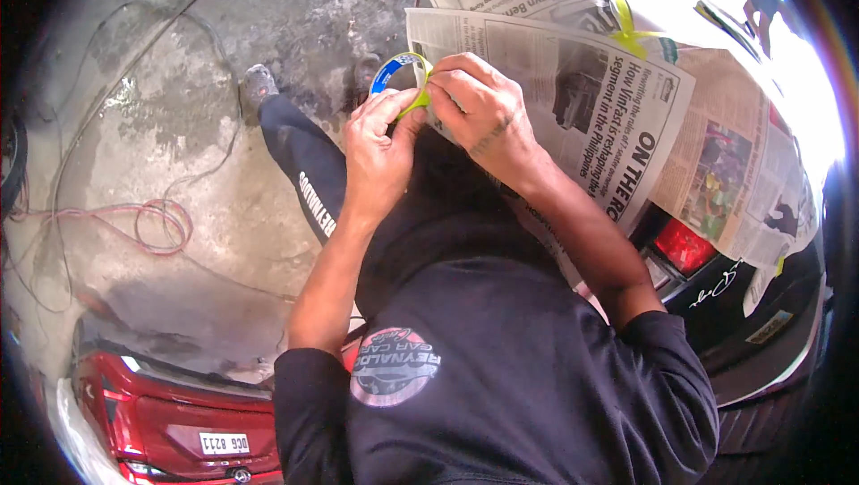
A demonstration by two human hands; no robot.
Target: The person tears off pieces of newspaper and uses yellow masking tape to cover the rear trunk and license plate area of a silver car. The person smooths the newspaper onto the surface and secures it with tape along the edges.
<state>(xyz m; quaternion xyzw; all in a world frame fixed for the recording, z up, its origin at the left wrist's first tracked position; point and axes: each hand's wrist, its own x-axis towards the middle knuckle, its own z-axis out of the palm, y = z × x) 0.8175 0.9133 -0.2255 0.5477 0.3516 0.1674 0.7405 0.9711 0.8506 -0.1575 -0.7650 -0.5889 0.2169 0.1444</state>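
Note:
A roll of yellow-green masking tape (413, 109) with a blue inner core is held up between both hands, in front of my legs. My left hand (385, 140) grips the roll's near side, thumb and fingers closed on it. The fingers of my right hand (479, 105) are pinched at the roll's right edge, where the tape's end seems to lie; the exact hold is hidden. Just right of the hands, newspaper sheets (537, 64) cover part of a dark car (761, 306), with strips of yellow-green tape (631, 38) holding them.
The car's red tail light (684, 245) shows below the paper. A red car (192, 413) stands behind me at lower left. A reddish hose (170, 225) and dark cables lie on the stained concrete floor (224, 288). Part of another person's arm (761, 2) shows at upper right.

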